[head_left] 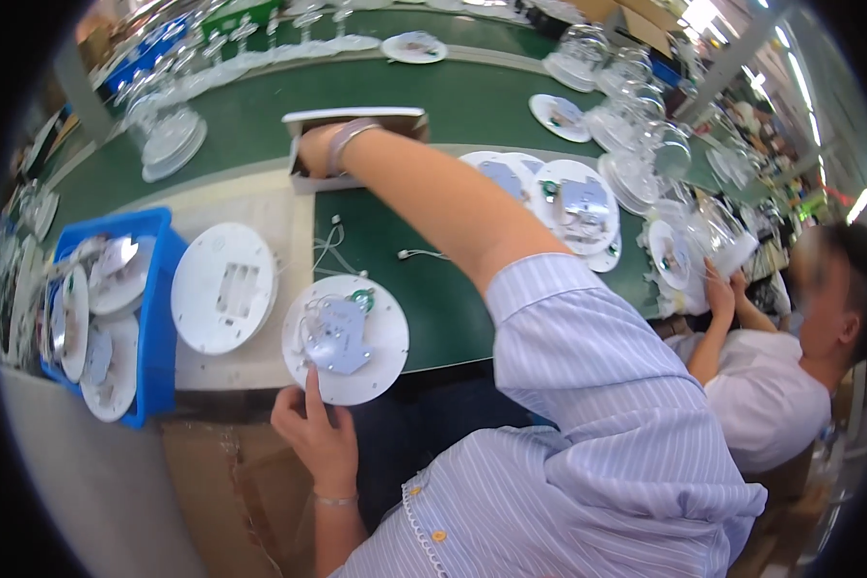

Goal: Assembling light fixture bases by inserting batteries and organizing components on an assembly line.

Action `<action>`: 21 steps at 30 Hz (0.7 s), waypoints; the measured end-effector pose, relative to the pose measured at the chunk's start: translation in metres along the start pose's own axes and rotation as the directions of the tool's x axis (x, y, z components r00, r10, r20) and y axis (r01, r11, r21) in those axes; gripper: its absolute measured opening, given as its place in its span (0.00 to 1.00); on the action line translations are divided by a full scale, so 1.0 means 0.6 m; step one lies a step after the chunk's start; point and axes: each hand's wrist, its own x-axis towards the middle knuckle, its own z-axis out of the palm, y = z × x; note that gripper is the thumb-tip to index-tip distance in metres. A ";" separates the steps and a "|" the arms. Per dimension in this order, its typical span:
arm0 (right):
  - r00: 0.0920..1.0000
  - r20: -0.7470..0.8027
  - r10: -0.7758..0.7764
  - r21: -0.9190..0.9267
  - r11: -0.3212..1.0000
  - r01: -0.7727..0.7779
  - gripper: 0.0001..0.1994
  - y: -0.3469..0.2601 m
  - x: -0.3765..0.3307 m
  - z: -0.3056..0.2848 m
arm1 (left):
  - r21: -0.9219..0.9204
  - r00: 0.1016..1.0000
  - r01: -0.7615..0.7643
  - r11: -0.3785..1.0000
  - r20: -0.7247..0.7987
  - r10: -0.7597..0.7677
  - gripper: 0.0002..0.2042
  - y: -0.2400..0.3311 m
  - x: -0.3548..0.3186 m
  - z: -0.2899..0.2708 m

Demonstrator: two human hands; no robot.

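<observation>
A round white disc (385, 352) lies at the table's near edge, with a grey-blue metal plate (342, 332), thin wires and a small green coil on it. My left hand (316, 433) is at its near rim, the index finger stretched onto the disc beside the plate. The thumb and other fingers are apart, below the rim. My right arm reaches far across the table, and my right hand (323, 152) dips into a small white open box (356, 118). The box wall hides its fingers and whatever they touch. Another white disc (212, 289) with a recessed rectangular middle lies left.
A blue bin (169, 318) at left holds several disc assemblies. Thin white cables (332, 252) lie behind the near disc. More discs (588, 207) are piled at right, near stacked clear covers (636, 144). A co-worker (771, 376) sits at right, handling a cover.
</observation>
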 end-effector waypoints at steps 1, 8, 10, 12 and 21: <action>0.998 -0.003 0.060 -0.042 0.997 -0.061 0.17 -0.013 -0.003 0.000 | 0.155 0.988 -0.138 0.978 -0.042 0.146 0.28 -0.001 0.008 0.002; 0.993 -0.038 0.111 0.004 0.994 -0.111 0.17 0.012 0.035 0.025 | 0.157 0.935 -0.353 0.922 0.108 0.339 0.29 0.009 0.037 0.005; 0.993 -0.048 0.110 0.028 0.994 -0.109 0.18 0.030 0.051 0.034 | 0.118 0.917 -0.392 0.912 0.123 0.378 0.28 0.020 0.034 -0.008; 0.983 -0.090 0.162 0.035 0.987 -0.160 0.18 0.054 0.056 0.041 | 0.126 0.904 -0.426 0.896 0.100 0.415 0.24 0.024 0.034 -0.014; 0.855 -0.455 0.248 0.452 0.892 -0.018 0.09 0.023 -0.085 0.028 | -0.648 0.833 0.298 0.701 -0.182 -0.522 0.22 -0.040 -0.010 0.017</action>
